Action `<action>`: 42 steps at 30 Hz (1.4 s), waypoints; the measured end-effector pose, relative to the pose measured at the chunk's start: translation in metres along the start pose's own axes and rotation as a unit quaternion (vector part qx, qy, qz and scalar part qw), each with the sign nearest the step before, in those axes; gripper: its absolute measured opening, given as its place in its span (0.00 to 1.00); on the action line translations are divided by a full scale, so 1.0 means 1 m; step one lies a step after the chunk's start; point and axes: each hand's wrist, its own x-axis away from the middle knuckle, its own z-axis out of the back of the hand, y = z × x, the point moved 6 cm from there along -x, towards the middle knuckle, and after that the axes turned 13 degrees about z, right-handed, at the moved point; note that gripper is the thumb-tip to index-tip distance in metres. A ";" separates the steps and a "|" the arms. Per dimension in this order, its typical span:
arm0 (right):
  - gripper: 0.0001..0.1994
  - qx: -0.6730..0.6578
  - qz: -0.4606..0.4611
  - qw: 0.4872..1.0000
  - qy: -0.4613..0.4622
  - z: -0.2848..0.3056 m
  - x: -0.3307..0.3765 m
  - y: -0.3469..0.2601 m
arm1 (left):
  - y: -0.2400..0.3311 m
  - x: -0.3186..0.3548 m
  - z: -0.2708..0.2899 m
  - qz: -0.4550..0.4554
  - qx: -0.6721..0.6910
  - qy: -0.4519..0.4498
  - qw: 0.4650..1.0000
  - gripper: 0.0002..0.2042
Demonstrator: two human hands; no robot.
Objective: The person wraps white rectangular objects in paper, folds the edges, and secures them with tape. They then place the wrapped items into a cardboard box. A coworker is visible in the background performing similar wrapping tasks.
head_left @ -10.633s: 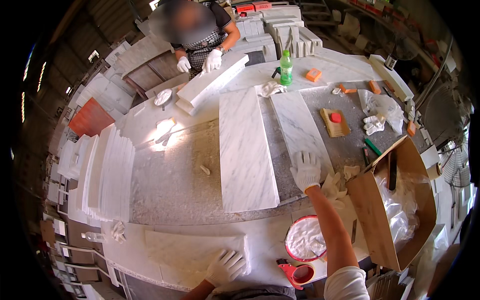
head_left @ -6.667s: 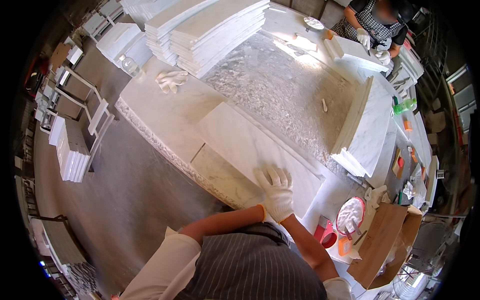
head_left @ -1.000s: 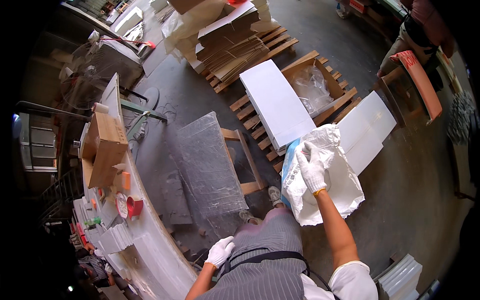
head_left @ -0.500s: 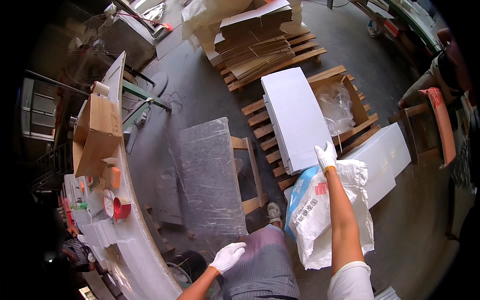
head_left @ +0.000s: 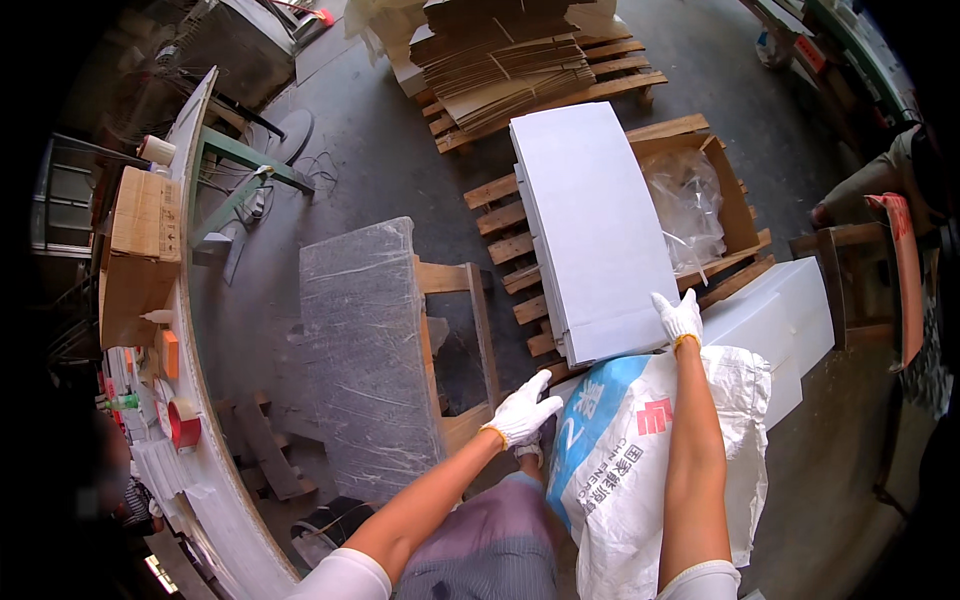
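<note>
Two gloved hands: right hand point(head_left: 679, 317) flat, fingers open, steadying long white slab point(head_left: 592, 230); left hand point(head_left: 524, 410) open, empty, beside white woven sack point(head_left: 620, 480).

The gloved right hand point(head_left: 679, 317) is touching a white slab point(head_left: 595, 225) at two o'clock; the gloved left hand point(head_left: 522, 410) is hovering over a woven sack point(head_left: 640, 470).
</note>
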 end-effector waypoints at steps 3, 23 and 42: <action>0.54 -0.069 -0.045 0.996 -0.015 -0.031 -0.016 0.059 | 0.016 -0.045 -0.010 0.026 0.041 0.002 0.999 0.44; 0.45 -0.307 -0.100 0.927 -0.190 -0.037 -0.001 0.052 | 0.073 -0.056 0.031 0.045 0.253 -0.003 0.967 0.49; 0.31 -0.560 0.077 0.814 -0.138 0.051 0.132 -0.075 | 0.109 0.135 0.099 -0.109 0.325 0.090 0.935 0.36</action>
